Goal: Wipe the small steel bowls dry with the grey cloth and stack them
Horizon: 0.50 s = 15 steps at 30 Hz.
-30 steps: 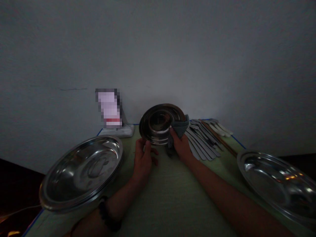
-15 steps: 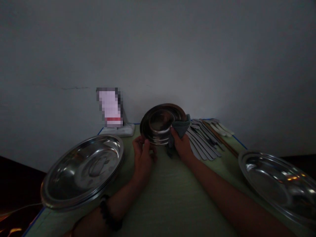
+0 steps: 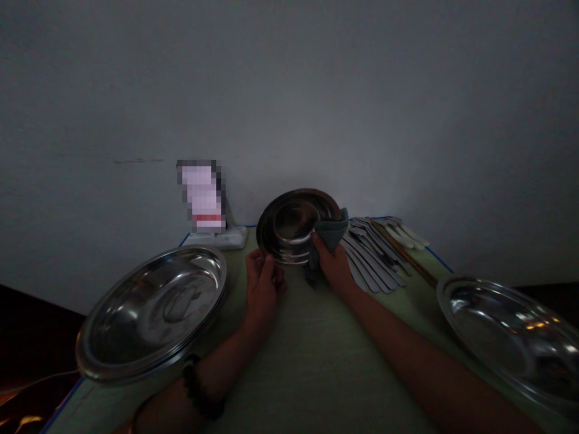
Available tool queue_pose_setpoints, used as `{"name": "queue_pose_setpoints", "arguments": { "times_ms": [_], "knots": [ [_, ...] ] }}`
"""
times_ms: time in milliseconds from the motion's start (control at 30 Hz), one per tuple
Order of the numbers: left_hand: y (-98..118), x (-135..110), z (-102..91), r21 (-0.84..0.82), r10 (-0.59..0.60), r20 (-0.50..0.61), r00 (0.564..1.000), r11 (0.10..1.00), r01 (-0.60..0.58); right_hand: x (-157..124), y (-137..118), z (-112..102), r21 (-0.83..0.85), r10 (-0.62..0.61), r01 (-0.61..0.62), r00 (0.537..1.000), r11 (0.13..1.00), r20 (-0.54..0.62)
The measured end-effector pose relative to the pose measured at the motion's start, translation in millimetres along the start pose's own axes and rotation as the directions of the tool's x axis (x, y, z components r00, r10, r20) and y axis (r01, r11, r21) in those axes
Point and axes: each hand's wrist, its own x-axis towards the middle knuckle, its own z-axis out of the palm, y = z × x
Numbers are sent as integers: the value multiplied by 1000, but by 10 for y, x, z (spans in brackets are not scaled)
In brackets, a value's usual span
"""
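Observation:
A small steel plate (image 3: 292,226) stands tilted on its edge at the far middle of the table, its hollow side facing me. My left hand (image 3: 262,286) is closed on its lower left rim. My right hand (image 3: 332,265) presses a grey cloth (image 3: 332,232) against the plate's right side, fingers wrapped round the cloth. The light is dim.
A stack of large steel plates (image 3: 154,307) lies at the left and another large steel plate (image 3: 511,337) at the right. Several spoons and knives (image 3: 377,253) lie in a row behind my right hand. A blurred-out standing object (image 3: 203,196) on a white base leans at the wall. The table (image 3: 307,361) is pale green.
My left hand's fingers, spread below the plate a second ago, have curled onto its lower rim. The plate and my right hand with the cloth have barely moved.

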Motion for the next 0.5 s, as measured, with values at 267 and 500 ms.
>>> {"name": "queue_pose_setpoints", "arguments": {
  "times_ms": [267, 500],
  "knots": [
    [-63, 28, 3, 22, -48, 61, 997, 999, 46, -27, -62, 9, 37, 6, -7, 999, 999, 41],
    [-94, 36, 3, 97, -32, 85, 996, 995, 23, -25, -83, 13, 74, 64, -62, 998, 995, -25]
  ]
}}
